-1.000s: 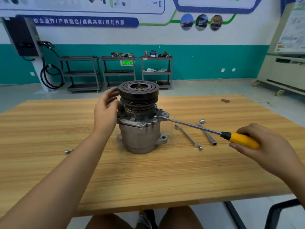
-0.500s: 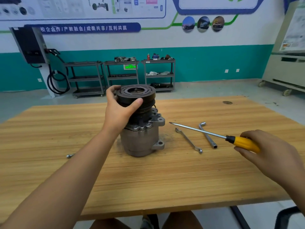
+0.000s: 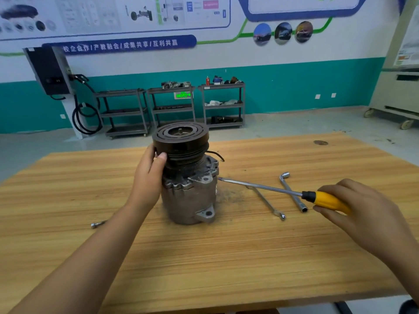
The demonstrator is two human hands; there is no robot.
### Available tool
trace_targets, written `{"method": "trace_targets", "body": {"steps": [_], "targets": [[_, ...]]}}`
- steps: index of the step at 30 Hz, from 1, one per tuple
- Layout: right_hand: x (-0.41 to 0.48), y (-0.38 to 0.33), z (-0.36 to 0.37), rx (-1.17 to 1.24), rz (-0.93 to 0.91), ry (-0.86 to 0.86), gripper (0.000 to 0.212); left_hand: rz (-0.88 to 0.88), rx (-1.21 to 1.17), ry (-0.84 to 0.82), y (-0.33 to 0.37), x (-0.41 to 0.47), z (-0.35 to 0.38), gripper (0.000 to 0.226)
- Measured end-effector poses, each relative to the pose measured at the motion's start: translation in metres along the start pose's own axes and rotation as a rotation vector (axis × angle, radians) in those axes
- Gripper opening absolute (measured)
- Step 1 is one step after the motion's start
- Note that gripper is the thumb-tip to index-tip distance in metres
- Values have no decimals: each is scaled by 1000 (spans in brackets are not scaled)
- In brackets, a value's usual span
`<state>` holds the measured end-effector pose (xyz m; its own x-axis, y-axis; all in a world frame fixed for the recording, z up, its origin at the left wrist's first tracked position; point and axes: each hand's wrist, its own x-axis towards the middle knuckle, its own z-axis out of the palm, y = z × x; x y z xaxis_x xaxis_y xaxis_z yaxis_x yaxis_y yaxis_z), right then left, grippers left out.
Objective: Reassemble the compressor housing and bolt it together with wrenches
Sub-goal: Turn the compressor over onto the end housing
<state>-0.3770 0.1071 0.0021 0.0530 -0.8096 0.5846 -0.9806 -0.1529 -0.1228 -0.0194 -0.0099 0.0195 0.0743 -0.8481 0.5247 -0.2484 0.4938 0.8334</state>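
Observation:
The grey compressor (image 3: 190, 198) stands upright on the wooden table (image 3: 204, 257), its black pulley (image 3: 180, 141) on top and tilted a little. My left hand (image 3: 148, 177) grips the pulley's left side, thumb on its rim. My right hand (image 3: 362, 218) holds a yellow-handled screwdriver (image 3: 326, 199); its long shaft points left and its tip sits at the seam on the housing's right side. A flat wrench (image 3: 267, 203) and an L-shaped socket wrench (image 3: 292, 191) lie on the table under the shaft. A loose bolt (image 3: 96, 224) lies left of my forearm.
Dark grime marks the table right of the compressor. A round knot hole (image 3: 320, 142) shows at the far right of the tabletop. Beyond the table stand three grey shelf carts (image 3: 172, 109) against the teal wall, and a wheeled cabinet (image 3: 399, 96) at right.
My left hand went from the pulley's side to over its top, then back to its left side. The screwdriver tip drew away from the housing, then returned to the seam. The compressor has turned slightly.

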Motion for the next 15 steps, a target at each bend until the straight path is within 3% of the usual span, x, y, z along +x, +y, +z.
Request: {"method": "trace_targets", "body": {"steps": [2,6,9,15], "targets": [[2,-2,2,16,0,11,35,25,29,3,8,-3,8,43],[6,-6,4,15,-39,34,35,-33,123,38,16,0,15,101],[8,-9,5,-42,-83,73,40,-33,114,-68,14,11,4,122],[8,-13,3,-75,-166,100,41,-16,131,-191,12,23,-8,126]]}}
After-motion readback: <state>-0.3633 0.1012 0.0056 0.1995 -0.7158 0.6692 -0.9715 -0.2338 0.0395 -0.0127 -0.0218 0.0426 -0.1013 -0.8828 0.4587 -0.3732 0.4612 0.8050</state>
